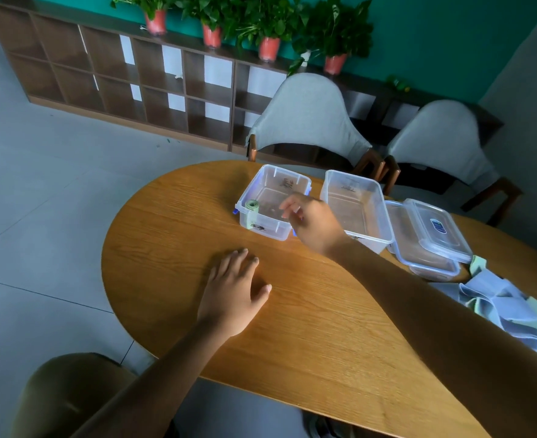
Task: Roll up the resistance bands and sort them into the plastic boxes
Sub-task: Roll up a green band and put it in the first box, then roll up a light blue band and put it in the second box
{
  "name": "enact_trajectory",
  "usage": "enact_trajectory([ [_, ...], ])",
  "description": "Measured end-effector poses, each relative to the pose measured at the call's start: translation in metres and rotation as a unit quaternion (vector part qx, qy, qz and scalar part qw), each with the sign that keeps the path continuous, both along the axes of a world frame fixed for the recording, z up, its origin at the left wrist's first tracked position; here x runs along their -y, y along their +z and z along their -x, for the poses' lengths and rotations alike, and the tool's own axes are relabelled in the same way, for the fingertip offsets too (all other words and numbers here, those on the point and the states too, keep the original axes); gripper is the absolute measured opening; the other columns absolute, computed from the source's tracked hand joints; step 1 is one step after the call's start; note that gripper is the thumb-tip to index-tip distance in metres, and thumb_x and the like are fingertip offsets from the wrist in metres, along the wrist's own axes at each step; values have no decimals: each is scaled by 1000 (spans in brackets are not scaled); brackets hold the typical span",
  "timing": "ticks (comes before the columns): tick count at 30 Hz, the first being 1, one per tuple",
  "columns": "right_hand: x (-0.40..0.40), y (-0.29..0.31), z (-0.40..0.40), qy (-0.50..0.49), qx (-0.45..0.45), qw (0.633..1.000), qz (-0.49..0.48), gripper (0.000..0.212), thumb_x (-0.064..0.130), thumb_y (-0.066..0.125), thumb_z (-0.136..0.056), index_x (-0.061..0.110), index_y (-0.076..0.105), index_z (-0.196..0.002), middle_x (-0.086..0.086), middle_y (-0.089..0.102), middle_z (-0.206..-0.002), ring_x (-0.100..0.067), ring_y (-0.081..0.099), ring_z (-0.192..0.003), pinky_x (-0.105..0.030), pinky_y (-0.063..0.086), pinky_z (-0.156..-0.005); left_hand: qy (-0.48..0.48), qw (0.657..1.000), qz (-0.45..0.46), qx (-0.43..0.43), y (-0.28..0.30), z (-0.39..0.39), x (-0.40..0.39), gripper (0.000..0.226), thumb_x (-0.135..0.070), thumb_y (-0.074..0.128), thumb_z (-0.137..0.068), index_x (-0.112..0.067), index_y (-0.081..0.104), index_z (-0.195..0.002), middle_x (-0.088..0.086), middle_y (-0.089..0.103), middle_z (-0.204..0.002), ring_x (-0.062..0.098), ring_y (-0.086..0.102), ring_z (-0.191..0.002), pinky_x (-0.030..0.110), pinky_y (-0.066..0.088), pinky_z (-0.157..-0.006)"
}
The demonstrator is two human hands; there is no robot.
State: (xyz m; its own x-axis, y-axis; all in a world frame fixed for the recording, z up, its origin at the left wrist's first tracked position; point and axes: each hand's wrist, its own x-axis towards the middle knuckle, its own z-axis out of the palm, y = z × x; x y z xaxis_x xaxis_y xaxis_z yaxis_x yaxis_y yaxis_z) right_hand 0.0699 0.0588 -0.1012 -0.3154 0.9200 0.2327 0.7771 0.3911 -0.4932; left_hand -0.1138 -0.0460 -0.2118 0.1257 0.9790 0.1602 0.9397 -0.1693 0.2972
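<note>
A rolled green band lies in the near left corner of the left clear plastic box on the wooden table. My right hand hovers over that box's near right corner, fingers loosely curled and holding nothing. A second, longer clear box stands to its right with nothing in it. My left hand rests flat on the table with fingers straight. Unrolled blue and green bands lie in a heap at the table's right edge.
Two clear box lids are stacked right of the boxes. Two grey chairs stand behind the table. A brown shelf unit with potted plants lines the far wall. My knee shows at bottom left.
</note>
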Motion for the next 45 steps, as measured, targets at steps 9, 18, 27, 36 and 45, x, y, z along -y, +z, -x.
enact_trajectory([
  [9,89,-26,-91,1,71,997,-24,14,14,56,-98,20,64,-106,9,68,-97,-1,55,-77,-17,43,-68,-1,1000,4,-12,2,-3,3,71,-66,26,-97,-27,33,-154,0,20,-166,22,15,-153,47,19,-121],
  [18,134,-43,-185,-167,183,968,-23,18,19,56,-96,25,64,-112,2,66,-109,-19,60,-102,-38,53,-82,-5,999,20,-35,10,-7,3,69,-63,30,-99,-23,32,-155,3,20,-166,24,13,-153,46,18,-122],
  [27,122,-35,-250,-385,210,899,-8,46,29,56,-95,9,50,-135,-15,56,-135,-34,43,-127,-44,36,-104,-49,998,-23,21,21,-39,14,50,-47,52,-98,-19,56,-138,2,50,-147,25,42,-137,43,40,-112],
  [36,108,-31,-276,-424,214,880,10,24,18,45,-96,9,66,-101,-18,69,-98,-37,60,-96,-37,41,-84,-107,985,-69,113,48,-93,22,34,-46,53,-94,-20,67,-110,-4,68,-107,21,59,-104,40,52,-89],
  [45,112,2,-279,-410,17,902,-135,15,10,45,-98,10,59,-94,-16,66,-88,-37,56,-83,-41,47,-69,-141,977,-63,144,83,-136,24,23,-39,61,-94,-24,67,-110,-10,68,-109,15,56,-111,34,50,-90],
])
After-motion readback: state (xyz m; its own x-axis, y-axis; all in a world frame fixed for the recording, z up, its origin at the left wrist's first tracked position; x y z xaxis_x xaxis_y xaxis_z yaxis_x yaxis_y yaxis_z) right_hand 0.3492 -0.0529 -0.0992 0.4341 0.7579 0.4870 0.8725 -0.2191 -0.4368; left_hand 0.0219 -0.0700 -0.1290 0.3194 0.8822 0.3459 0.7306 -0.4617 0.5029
